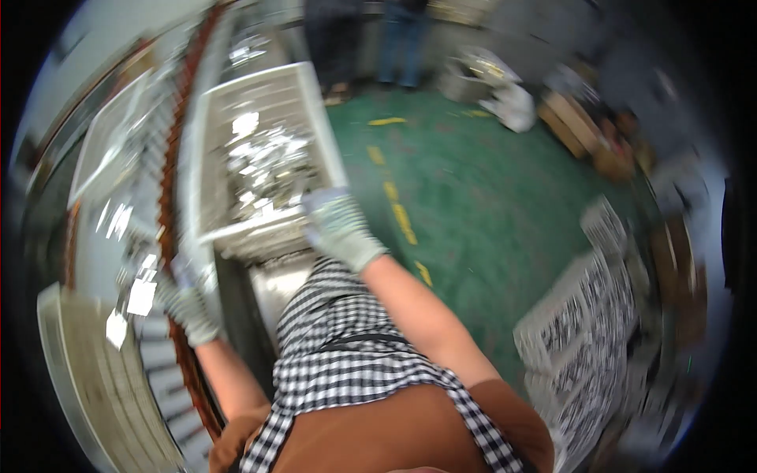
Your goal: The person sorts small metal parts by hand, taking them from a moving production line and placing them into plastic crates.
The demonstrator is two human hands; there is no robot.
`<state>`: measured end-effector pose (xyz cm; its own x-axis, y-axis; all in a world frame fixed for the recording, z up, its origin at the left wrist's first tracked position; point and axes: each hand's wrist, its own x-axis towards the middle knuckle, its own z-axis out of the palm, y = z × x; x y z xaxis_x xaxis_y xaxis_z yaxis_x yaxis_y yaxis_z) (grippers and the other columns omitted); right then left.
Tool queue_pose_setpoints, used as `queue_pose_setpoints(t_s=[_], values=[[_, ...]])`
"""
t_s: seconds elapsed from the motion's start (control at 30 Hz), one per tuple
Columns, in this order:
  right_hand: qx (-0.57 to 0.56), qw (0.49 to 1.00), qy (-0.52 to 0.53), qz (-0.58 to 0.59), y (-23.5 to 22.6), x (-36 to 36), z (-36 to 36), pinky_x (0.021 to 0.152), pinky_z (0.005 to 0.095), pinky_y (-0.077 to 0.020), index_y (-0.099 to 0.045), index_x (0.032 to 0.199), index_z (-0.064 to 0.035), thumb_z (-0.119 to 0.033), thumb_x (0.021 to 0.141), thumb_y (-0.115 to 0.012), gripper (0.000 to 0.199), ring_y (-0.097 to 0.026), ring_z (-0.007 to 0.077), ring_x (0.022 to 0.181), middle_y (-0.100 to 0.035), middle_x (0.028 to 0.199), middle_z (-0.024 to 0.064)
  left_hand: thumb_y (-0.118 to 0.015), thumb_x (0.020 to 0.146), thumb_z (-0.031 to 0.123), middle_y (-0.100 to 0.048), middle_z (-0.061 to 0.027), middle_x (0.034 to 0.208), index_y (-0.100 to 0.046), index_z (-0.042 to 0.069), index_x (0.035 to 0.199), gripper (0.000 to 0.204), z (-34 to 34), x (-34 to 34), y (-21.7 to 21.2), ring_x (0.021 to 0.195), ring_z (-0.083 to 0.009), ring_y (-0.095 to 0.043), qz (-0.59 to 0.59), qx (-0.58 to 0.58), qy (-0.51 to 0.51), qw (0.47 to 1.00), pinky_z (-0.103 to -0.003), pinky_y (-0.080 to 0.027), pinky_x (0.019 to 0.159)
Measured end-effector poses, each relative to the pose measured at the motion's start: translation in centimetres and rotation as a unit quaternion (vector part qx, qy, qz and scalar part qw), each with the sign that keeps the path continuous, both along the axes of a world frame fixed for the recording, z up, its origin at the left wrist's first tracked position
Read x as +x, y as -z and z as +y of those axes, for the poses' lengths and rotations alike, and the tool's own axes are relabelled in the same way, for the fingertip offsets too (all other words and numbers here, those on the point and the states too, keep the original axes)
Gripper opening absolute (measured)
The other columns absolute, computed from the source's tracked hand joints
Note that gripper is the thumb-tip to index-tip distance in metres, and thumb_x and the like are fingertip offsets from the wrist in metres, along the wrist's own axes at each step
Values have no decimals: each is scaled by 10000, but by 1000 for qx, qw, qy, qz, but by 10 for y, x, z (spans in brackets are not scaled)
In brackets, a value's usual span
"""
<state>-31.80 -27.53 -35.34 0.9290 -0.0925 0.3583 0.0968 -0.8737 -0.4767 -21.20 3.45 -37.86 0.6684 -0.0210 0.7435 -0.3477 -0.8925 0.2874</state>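
Observation:
My right hand (341, 227), in a pale striped work glove, grips the near right corner of a white plastic crate (325, 142). Inside the crate lies a loose heap of shiny silver packets (272, 169); their exact kind is blurred. My left hand (189, 306), gloved the same way, is at the red-edged side of a roller conveyor (164, 377). Right beside its fingers are several bright silver-white pieces (142, 296) over the conveyor. Motion blur hides whether the left fingers hold them.
Stacked pale crates (91, 370) stand at the left, and another white crate (98, 158) lies farther up. Two people's legs (402, 43) show at the back. Along the right are a stack of printed white sacks (579, 331), cardboard boxes (569, 124) and a white bag (512, 106) on green floor.

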Motion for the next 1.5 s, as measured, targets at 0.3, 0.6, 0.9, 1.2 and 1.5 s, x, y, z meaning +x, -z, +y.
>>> queue_pose_setpoints(t_s=[0.3, 0.6, 0.9, 1.2, 1.5], values=[[-95, 988, 41, -112, 21, -4, 3, 823, 402, -426, -596, 977, -25, -200, 687, -595, 339, -564, 284, 838, -597, 863, 111, -603, 872, 388, -444, -221, 1334, -400, -34, 1335, 659, 19, 23, -17, 1174, -336, -488, 13, -100, -37, 994, -389, -371, 1017], [-95, 984, 49, -145, 23, -4, 2, 814, 382, -411, -609, 869, -51, -163, 708, -569, 200, -561, 262, 826, -587, 826, 85, -668, 855, 253, -591, -171, 1165, -546, -28, 1191, 455, 66, 39, -2, 972, -270, -591, -8, -220, 25, 975, -356, -492, 853], [-102, 990, 31, -91, 22, -6, 1, 865, 383, -410, -588, 1045, -11, -201, 695, -594, 398, -560, 269, 878, -583, 881, 108, -588, 901, 202, -603, -228, 1033, -535, -60, 1183, 389, -1, -20, -95, 883, -353, -582, -348, -6, -81, 934, -420, -473, 756], [-107, 988, 41, -102, 23, -8, 1, 789, 391, -432, -593, 953, -34, -161, 668, -600, 312, -562, 277, 818, -585, 821, 99, -599, 886, 256, -538, -163, 1247, -519, 3, 1242, 444, -81, 10, -93, 1112, -263, -519, -13, -21, -17, 1000, -366, -395, 964], [-95, 991, 19, -89, 10, -4, 13, 812, 399, -428, -606, 923, -43, -206, 677, -627, 296, -563, 284, 828, -594, 841, 121, -552, 899, 270, -459, -162, 1322, -520, -50, 1219, 454, -69, -19, -44, 1214, -270, -423, 258, -204, 320, 889, -379, -314, 1035]])
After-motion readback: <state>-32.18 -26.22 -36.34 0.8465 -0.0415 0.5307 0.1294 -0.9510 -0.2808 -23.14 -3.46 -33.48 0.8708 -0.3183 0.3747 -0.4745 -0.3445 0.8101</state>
